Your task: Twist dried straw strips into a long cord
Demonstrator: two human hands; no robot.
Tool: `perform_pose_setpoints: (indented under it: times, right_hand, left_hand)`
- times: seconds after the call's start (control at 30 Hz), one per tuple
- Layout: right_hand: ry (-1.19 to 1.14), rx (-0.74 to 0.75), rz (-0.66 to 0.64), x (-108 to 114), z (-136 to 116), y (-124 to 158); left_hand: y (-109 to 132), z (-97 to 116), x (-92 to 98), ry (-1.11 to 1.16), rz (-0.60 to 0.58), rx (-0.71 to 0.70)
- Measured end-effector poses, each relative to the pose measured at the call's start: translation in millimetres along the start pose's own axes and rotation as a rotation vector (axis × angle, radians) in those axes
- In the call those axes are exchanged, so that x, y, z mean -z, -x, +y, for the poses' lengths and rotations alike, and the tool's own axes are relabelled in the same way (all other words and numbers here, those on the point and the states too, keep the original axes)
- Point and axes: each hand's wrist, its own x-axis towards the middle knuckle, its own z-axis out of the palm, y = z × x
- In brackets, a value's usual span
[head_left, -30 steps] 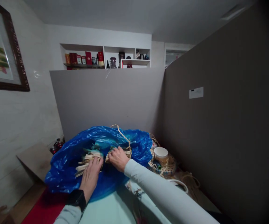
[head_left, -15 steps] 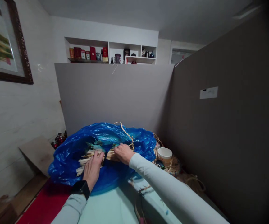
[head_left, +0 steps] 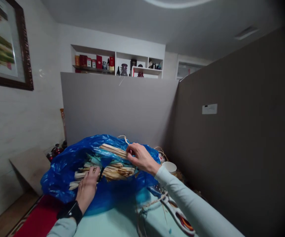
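Observation:
My right hand is closed in a pinch on a few pale dried plant strips, held just above a larger bundle of strips. That bundle, bound by a dark tie, lies in an open blue plastic bag. My left hand, with a black watch at the wrist, presses on the bundle's left end, its fingers curled over the strips. Bluish-green shreds show behind the bundle. Part of the bundle's left end is hidden under my left hand.
On the pale green tabletop, scissors lie below my right forearm, near a twisted cord. A white cup stands right of the bag. Grey panels rise behind and to the right.
My right hand has lifted some strips up from the bundle. My left hand stays on the bundle. The view has shifted, and the scissors now show beneath my right arm.

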Motion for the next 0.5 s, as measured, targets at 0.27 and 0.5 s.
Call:
perform_pose_setpoints:
  times: [0.27,0.5]
  right_hand:
    - [-0.979,-0.238,0.17,18.8,-31.2,11.2]
    - [-1.106,-0.351,0.047,28.2,-71.1,89.6]
  left_hand:
    - [-3.7,50.7,68.6,0.423,0.171,-0.019]
    - [45.8,124.2,160.9,1.544,-0.197,0.159]
